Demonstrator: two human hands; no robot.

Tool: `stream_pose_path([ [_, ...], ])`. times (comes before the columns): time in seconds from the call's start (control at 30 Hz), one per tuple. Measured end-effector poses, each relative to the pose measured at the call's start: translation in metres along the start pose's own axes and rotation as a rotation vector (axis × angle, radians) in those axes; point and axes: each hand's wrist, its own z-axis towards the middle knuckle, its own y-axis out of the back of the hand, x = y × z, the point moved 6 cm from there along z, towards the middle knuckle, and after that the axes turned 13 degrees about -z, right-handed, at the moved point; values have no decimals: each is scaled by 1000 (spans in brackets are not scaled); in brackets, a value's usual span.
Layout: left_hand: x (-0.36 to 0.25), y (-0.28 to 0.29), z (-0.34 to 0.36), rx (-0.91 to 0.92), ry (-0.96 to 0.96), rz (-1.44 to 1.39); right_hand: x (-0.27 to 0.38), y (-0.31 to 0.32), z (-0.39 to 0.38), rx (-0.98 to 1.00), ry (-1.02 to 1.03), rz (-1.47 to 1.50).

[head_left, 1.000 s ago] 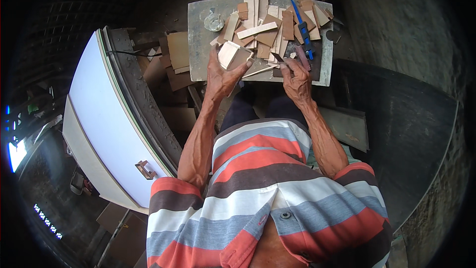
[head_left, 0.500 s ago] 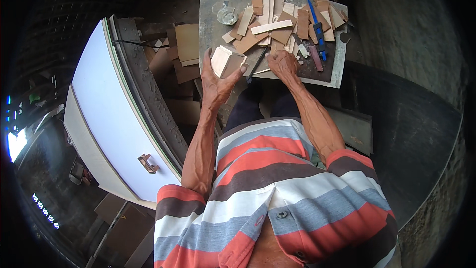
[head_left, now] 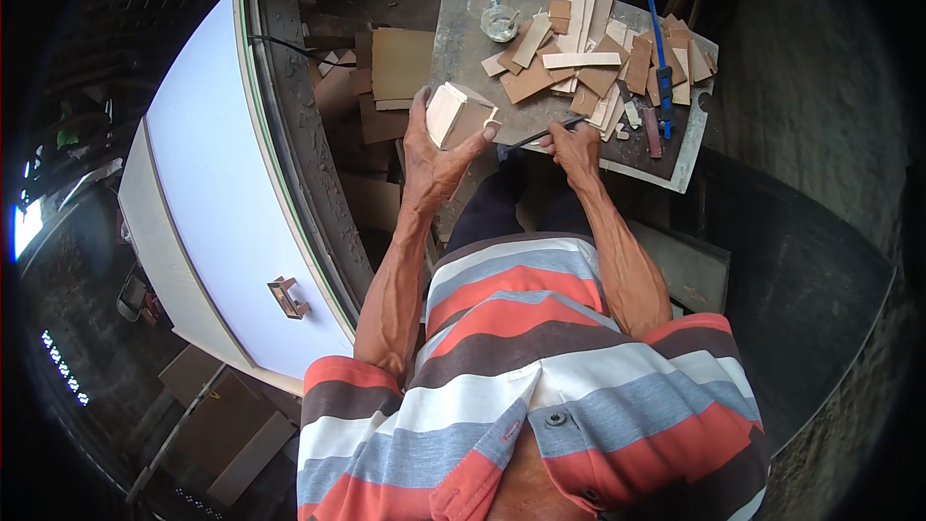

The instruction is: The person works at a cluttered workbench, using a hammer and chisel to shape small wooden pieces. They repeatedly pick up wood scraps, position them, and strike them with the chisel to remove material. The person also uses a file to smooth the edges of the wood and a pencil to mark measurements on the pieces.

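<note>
My left hand [head_left: 434, 162] is wrapped round a small box-like piece of pale and brown wood [head_left: 465, 118], with the thumb along its right side. A small curled light strip stands at the box's edge by the thumb. My right hand [head_left: 577, 150] is at the near edge of the table, its fingers closed on a slim dark tool [head_left: 533, 138]. The tool slants down to the left, its far end short of the box. Its exact kind is too small to make out.
On the worktable [head_left: 463, 14] lie many thin wood offcuts [head_left: 582, 60], a blue bar clamp [head_left: 663, 68], a reddish block [head_left: 652, 132] and a tub of pale paste [head_left: 499, 24]. A white panel with a small handle [head_left: 287, 298] stands at left; brown boards [head_left: 402, 63] lie beyond it.
My right hand has taken up the slim dark tool, which lay on the table edge pointing away. The left hand keeps the box. The view has shifted, so the table appears farther right.
</note>
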Motion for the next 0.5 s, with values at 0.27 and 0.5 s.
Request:
stream_pose_path([
  [0.27, 8, -8, 7, 80, 12, -57, 66, 60, -107, -37, 429, 630],
  [0.5, 2, -20, 12, 97, -39, -4, 68, 70, -110, -14, 480, 601],
])
